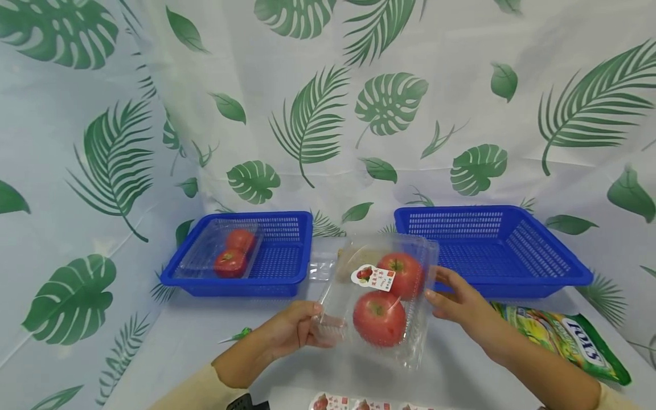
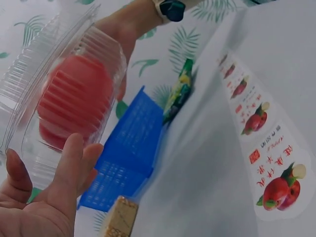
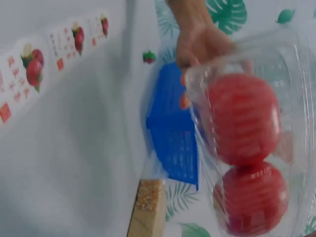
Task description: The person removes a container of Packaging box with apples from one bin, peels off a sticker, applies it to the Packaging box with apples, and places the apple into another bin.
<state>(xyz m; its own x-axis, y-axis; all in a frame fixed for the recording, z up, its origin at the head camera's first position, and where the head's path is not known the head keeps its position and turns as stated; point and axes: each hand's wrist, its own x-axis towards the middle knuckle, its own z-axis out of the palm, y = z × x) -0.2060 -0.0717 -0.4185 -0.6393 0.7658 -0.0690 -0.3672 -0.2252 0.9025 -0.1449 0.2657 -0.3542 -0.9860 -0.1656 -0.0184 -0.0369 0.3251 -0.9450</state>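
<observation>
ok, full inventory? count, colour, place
Baskets: two, blue, rear
Boxes: two, clear, held and left basket
Apples: four, red, two per box
Box label: one, white, held box
Label strip: one, white, front
FOX'S bag: one, green, right
Block: one, tan, behind held box
Plastic piece: one, clear, by block
Small item: one, mostly green, left
Table: one, white, beneath
Leafy backdrop: one, white, behind
Sleeves: two, cream, forearms
Wrist devices: two, dark, wrists
Hands: two, gripping held box
</observation>
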